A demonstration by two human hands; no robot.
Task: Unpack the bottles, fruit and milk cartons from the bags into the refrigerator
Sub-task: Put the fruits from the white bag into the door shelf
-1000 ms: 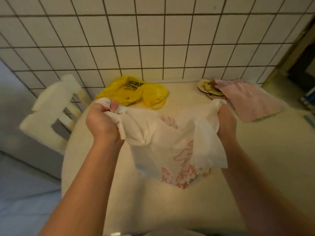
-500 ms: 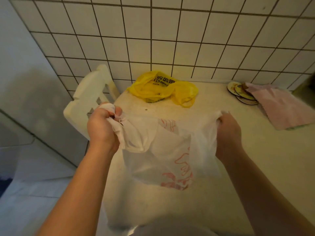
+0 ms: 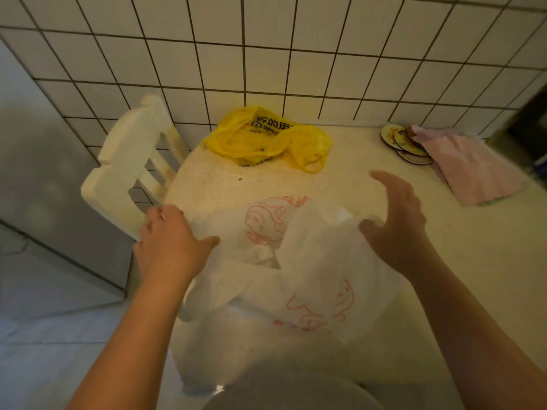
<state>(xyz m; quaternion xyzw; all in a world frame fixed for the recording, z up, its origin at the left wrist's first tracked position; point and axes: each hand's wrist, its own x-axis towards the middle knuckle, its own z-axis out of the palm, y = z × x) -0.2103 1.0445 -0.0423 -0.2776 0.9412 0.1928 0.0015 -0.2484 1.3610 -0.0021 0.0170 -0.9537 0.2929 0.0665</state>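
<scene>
A white plastic bag (image 3: 299, 261) with a red cartoon print lies limp and flat-looking on the pale round table (image 3: 444, 261). My left hand (image 3: 171, 247) rests at the bag's left edge, fingers spread, holding nothing. My right hand (image 3: 399, 220) hovers over the bag's right side with fingers apart, thumb touching the plastic. A crumpled yellow bag (image 3: 266, 140) with black print lies at the back of the table against the tiled wall. No bottles, fruit or milk cartons are in sight.
A white chair (image 3: 130, 173) stands at the table's left, beside the wall. A folded pink cloth (image 3: 470, 167) and a few round coasters (image 3: 399, 140) lie at the table's back right. Light floor shows at the left.
Both hands have let go of the white bag, which has dropped from being held up stretched to lying on the table. The camera has tilted left and down.
</scene>
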